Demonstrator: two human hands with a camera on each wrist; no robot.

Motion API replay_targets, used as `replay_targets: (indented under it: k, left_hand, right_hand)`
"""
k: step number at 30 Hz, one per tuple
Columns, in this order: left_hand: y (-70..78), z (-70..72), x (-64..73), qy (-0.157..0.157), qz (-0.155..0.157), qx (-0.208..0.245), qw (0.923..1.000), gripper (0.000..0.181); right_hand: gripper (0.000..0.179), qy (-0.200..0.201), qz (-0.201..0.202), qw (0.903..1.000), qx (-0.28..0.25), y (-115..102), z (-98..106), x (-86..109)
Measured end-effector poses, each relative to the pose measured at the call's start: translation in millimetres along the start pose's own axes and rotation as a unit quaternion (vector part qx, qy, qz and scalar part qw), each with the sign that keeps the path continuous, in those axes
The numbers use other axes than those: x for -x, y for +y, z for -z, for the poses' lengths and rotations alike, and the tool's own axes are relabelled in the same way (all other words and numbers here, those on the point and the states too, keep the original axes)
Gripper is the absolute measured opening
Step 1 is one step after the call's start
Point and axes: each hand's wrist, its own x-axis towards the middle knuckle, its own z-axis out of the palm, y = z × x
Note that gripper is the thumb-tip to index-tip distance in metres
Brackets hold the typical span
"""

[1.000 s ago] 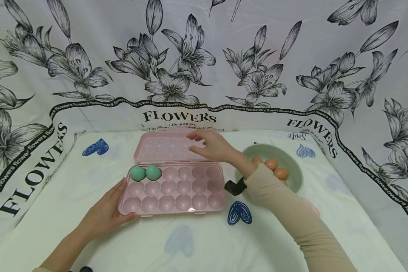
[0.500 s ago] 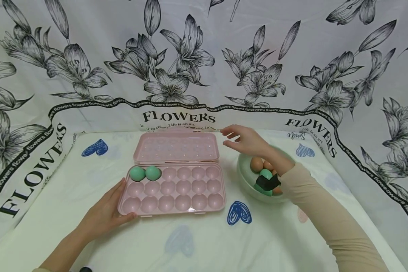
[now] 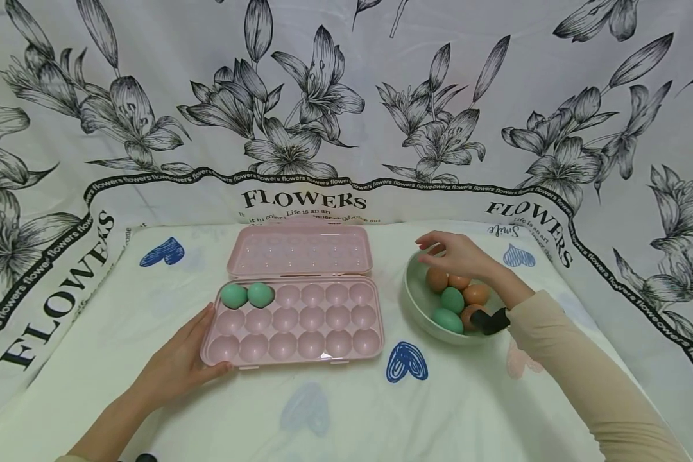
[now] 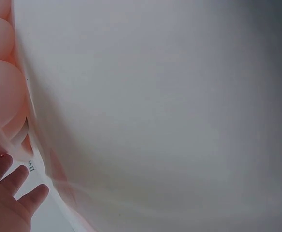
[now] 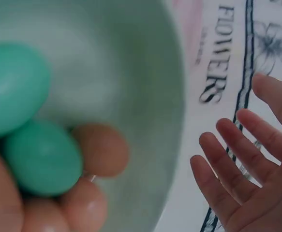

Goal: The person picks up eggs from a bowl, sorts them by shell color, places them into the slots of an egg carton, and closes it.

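Note:
A pink egg tray [image 3: 297, 330] with rows of round hollows lies at the middle, its lid [image 3: 300, 250] folded back behind it. Two green eggs [image 3: 247, 295] sit side by side in its back left hollows. My left hand [image 3: 179, 356] rests along the tray's left side, thumb at the front corner; the left wrist view shows its fingers by the tray's outer wall. My right hand [image 3: 459, 253] hovers over the back of a pale green bowl [image 3: 424, 314], fingers apart and holding nothing. In the bowl lie green eggs [image 5: 44, 157] and several brown eggs [image 5: 101, 150].
A white cloth with printed hearts [image 3: 407, 362] covers the table. Behind it hangs a curtain with black flower prints [image 3: 317, 83]. A black wrist strap [image 3: 489, 321] on the right sleeve overlaps the bowl's front in the head view.
My right hand has moved right from above the tray's lid to over the bowl, uncovering the lid and more of the bowl's eggs. My left hand has stayed at the tray.

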Motion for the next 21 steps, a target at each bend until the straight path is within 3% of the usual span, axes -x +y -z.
replay_targets:
  k: [8,21]
  left_hand:
    - [0.1,-0.3,0.2,-0.001,0.002,-0.001,1.0,0.108]
    - [0.2,-1.0,0.6,-0.004,0.008,-0.004,0.9999,0.108]
  right_hand:
    - [0.036,-0.034,-0.036,0.9982,0.033,33,5,15.1]
    - [0.029,-0.098,-0.071,0.9914,0.049,54,2,28.3]
